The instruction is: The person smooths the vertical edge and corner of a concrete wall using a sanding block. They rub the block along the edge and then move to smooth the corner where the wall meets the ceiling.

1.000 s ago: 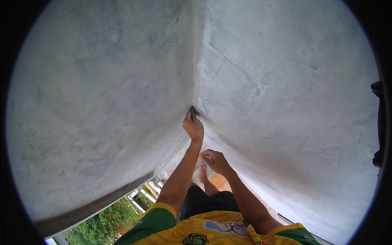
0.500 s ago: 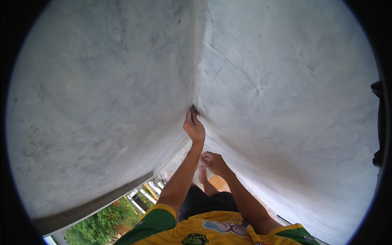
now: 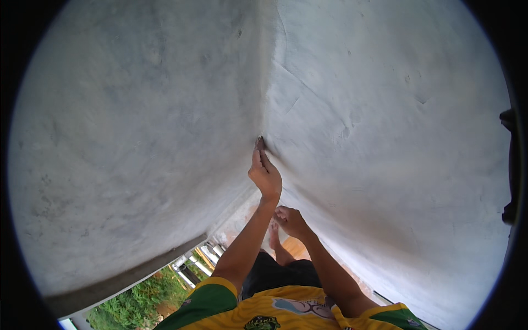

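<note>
Two plastered grey-white walls, the left wall [image 3: 137, 126] and the right wall [image 3: 385, 126], meet in an upright inner corner in front of me. My left hand [image 3: 265, 175] reaches up into that corner, fingers pinched together. Between its fingertips is a small dark brown piece [image 3: 259, 143], like folded sandpaper, pressed against the joint of the walls. Lower down, close to my left forearm, my right hand [image 3: 291, 221] is held in front of my body with its fingers curled in. Whatever it may hold is hidden.
Fine cracks and scuffs mark the right wall near the corner. The left wall ends at a grey edge [image 3: 126, 278], beyond which green plants [image 3: 140, 297] and pale bars show below. My bare foot [image 3: 274, 236] stands on the floor beneath my hands.
My left hand has tilted at the wrist, and its fingertips with the brown piece have shifted slightly up the corner. The right hand has barely moved.
</note>
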`<action>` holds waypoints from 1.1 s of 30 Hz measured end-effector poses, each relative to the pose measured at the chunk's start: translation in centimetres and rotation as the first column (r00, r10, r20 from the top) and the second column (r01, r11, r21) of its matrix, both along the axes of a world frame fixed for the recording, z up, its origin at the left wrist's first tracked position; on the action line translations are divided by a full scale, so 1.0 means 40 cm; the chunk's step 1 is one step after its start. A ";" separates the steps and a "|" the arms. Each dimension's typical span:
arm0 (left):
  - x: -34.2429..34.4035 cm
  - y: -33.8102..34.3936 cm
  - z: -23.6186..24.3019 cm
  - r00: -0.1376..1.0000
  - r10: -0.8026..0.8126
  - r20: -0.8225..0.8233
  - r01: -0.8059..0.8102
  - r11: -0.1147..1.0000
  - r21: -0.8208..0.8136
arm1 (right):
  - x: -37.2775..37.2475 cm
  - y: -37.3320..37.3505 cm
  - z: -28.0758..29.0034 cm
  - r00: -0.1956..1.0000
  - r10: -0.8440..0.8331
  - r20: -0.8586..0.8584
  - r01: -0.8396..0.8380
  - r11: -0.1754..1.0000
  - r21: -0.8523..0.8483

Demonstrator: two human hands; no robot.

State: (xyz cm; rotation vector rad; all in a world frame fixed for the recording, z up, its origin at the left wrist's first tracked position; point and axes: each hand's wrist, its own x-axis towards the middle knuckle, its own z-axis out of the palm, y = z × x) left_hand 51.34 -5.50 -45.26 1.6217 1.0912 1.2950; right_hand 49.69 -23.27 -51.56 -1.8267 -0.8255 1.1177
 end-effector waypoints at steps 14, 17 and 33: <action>-0.006 0.006 0.063 0.999 0.039 -0.011 -0.038 0.999 0.020 | 0.002 0.015 0.003 0.998 0.037 0.046 -0.037 0.999 -0.005; -0.005 0.010 0.091 0.996 0.074 0.050 -0.082 0.981 0.178 | 0.003 0.022 0.010 0.999 0.034 0.030 -0.034 0.999 0.006; -0.012 0.011 0.228 1.000 0.005 0.029 -0.007 0.997 0.074 | 0.011 0.082 0.107 0.984 -0.025 0.177 0.014 0.998 0.064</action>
